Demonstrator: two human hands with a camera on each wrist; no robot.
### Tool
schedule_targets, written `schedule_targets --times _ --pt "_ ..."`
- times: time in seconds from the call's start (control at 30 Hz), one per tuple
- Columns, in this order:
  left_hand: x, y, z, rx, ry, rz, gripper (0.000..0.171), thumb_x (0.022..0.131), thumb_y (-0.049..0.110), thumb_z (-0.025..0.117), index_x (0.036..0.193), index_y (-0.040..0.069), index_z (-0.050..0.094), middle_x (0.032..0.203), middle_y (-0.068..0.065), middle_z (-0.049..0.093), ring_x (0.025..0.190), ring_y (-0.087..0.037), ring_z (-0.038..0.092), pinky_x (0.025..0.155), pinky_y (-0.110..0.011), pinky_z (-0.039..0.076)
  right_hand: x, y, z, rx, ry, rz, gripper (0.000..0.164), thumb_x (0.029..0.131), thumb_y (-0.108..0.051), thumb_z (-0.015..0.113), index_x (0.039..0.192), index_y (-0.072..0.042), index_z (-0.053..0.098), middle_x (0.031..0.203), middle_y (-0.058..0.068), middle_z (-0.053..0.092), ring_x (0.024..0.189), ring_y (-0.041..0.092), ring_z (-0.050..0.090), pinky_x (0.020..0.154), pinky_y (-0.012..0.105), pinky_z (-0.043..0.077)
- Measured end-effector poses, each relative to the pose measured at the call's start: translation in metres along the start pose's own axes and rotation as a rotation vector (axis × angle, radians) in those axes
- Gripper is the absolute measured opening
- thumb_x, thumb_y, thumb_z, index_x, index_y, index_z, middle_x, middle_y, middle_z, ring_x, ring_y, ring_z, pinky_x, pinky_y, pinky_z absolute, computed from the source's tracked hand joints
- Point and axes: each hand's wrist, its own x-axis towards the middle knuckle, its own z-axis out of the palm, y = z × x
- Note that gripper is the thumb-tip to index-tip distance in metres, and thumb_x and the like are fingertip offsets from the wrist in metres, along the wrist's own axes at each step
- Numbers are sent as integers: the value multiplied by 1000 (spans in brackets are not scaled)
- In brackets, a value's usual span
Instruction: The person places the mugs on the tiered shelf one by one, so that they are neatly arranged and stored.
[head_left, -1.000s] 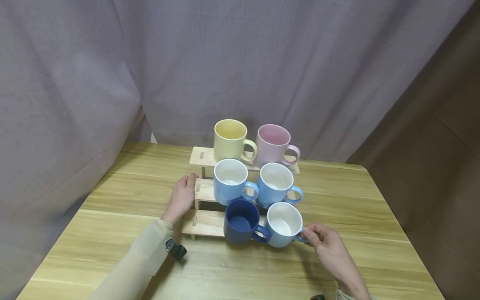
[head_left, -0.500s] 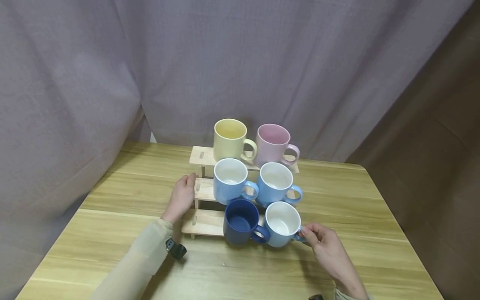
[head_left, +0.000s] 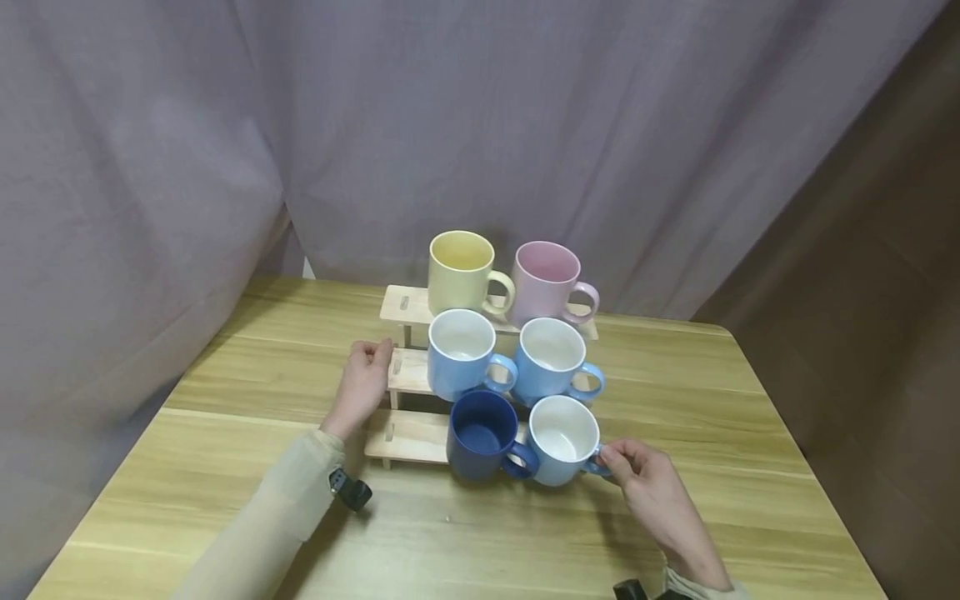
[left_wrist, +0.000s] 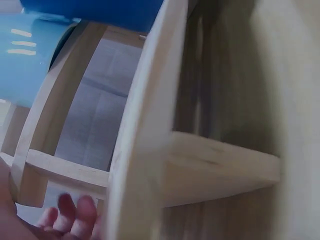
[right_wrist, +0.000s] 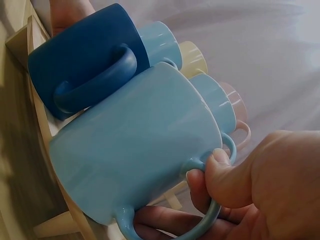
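A three-step wooden rack (head_left: 408, 435) carries several upright mugs. My right hand (head_left: 660, 492) pinches the handle of a light blue mug (head_left: 558, 471) at the right end of the lowest step; in the right wrist view thumb and fingers close round that handle (right_wrist: 212, 210). Directly left of it stands a dark blue mug (head_left: 472, 467). My left hand (head_left: 362, 385) grips the left end of the middle step, its fingertips (left_wrist: 85, 207) showing by the wood in the left wrist view. Two more light blue mugs, one left (head_left: 453, 375) and one right (head_left: 543, 379), occupy the middle step.
On the top step are a yellow mug (head_left: 453, 287) and a pink mug (head_left: 540, 296), handles pointing right. The rack stands on a wood-grain table (head_left: 450, 550). A grey curtain (head_left: 480, 125) hangs behind, and a brown one (head_left: 862, 333) hangs at the right.
The right hand and its light blue mug have shifted slightly left, closer to the dark blue mug. The left hand stays at the rack. The whole scene sits slightly higher in view.
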Motion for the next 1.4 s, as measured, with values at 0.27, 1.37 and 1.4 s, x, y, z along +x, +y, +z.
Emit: schedule_targets --times 0.27,1.37,1.4 --pt "-23 -7 -2 15 -50 33 72 99 53 44 144 0 25 127 -23 48 109 -36 54 92 -47 46 1 -3 2 -2 3 0 25 102 -19 50 104 1 64 99 8 70 100 21 62 95 48 46" --pt "-82 -7 21 426 90 562 155 43 67 88 153 6 -2 159 -12 -17 146 -30 -12 109 -66 0 3 -12 18 65 -24 -19 21 102 -15 50 99 0 65 95 8 69 94 20 61 86 35 46" --pt "-81 -8 21 427 92 567 155 43 67 87 153 6 -2 159 -12 -17 146 -30 -12 109 -66 0 3 -12 18 63 -22 -19 21 102 -15 50 99 0 65 94 8 69 94 19 61 86 35 46"
